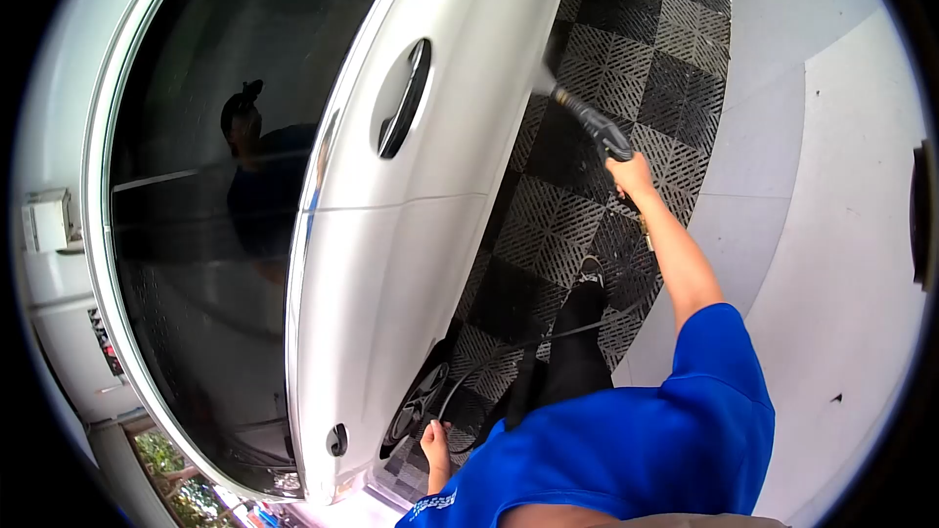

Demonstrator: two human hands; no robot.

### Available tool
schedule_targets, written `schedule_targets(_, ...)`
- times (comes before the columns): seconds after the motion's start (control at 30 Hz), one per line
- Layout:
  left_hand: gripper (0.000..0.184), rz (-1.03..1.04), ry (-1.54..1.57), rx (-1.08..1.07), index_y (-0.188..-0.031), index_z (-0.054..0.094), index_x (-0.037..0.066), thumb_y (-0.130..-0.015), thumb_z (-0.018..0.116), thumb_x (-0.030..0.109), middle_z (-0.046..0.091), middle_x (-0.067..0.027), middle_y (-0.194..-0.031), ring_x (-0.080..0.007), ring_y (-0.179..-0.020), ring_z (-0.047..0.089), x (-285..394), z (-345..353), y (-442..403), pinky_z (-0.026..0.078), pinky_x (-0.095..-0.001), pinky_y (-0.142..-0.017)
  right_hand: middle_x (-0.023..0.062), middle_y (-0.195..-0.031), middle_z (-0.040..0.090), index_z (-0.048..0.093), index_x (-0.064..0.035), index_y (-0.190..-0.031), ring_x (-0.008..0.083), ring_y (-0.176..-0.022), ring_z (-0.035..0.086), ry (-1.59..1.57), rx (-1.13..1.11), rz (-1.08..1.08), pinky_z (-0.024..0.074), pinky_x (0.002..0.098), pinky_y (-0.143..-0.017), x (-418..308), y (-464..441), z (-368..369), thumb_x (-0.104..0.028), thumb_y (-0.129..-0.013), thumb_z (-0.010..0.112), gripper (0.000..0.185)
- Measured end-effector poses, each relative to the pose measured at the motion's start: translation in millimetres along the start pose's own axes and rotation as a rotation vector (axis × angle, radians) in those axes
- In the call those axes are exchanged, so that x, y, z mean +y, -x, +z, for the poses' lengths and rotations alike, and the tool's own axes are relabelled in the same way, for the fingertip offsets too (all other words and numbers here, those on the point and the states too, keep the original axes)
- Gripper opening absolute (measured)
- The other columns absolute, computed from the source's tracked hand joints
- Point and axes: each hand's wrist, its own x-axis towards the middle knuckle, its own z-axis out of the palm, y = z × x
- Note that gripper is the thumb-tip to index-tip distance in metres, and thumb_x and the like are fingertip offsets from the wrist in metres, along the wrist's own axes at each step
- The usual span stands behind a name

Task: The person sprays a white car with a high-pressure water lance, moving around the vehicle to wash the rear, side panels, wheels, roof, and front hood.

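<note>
My right hand [631,178], at the end of an outstretched arm, is wrapped round the handle of a black pressure washer gun [604,134]. Its nozzle end points at the lower side of a white car [421,196], and a pale spray shows at the tip. Low in the view, my left hand [436,444] is closed on a thin black hose [567,334], near the car's wheel [419,401]. From there the hose loops across in front of my legs. The car's doors are shut, with a black door handle [406,98] on the nearer panel.
Black and grey grid floor tiles [646,49] lie under my feet beside the car. A pale floor or wall surface [763,137] borders them on the right. The dark car window [205,186] reflects a person. A small white box [47,220] hangs at the far left.
</note>
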Motion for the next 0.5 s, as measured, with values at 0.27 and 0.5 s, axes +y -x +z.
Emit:
schedule_targets(0.27,0.055,0.018,0.457,0.302,-0.070,0.059,0.001,-0.100,0.045,0.046,0.059,-0.0040,-0.063,-0.0110,-0.059,0.054,-48,-30,13,0.043,-0.0230,-0.060,0.0075,-0.049,0.054,0.059,0.0005,-0.074,0.0192,-0.035,0.051,0.196,-0.198,-0.050,0.0427,0.0352,-0.040,58,178,-5,-0.018,-0.075,0.066,0.020)
schedule_targets(0.5,0.050,0.272,0.511,0.152,-0.067,0.062,-0.001,-0.100,0.049,0.034,0.060,-0.0041,-0.058,-0.0085,-0.054,0.051,-158,-94,40,0.038,-0.0242,-0.053,0.0175,-0.069,0.066,0.067,-0.0021,-0.085,0.0303,-0.064,0.067,0.423,0.103,-0.200,0.0528,0.0391,-0.063,133,357,27,-0.019,-0.071,0.063,0.022)
